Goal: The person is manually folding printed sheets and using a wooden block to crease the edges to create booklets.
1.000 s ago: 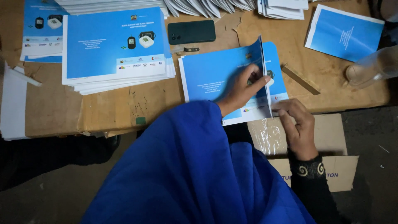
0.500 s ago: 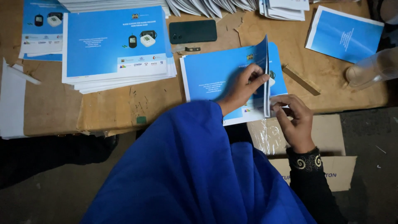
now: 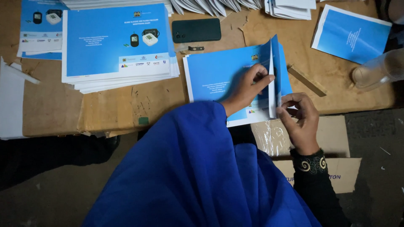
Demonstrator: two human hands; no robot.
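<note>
Since the earlier frame, the right hand point(image 3: 299, 120) had slid a little up the raised cover edge while the left hand point(image 3: 247, 88) stayed flat on the blue booklet point(image 3: 219, 75). In the head view, the booklet lay on the wooden table point(image 3: 126, 105), just right of the stack of blue leaflets point(image 3: 118, 46) and below the dark phone point(image 3: 196, 30). The left hand's fingers were spread, pressing rather than gripping; the right thumb and fingers were closed on the upturned cover point(image 3: 274, 75). A slack pinch could have let the cover spring back, or an uneven press could have creased it crooked. The booklet's overhang past the table's edge risked a slip toward the cardboard box point(image 3: 336, 138).
</note>
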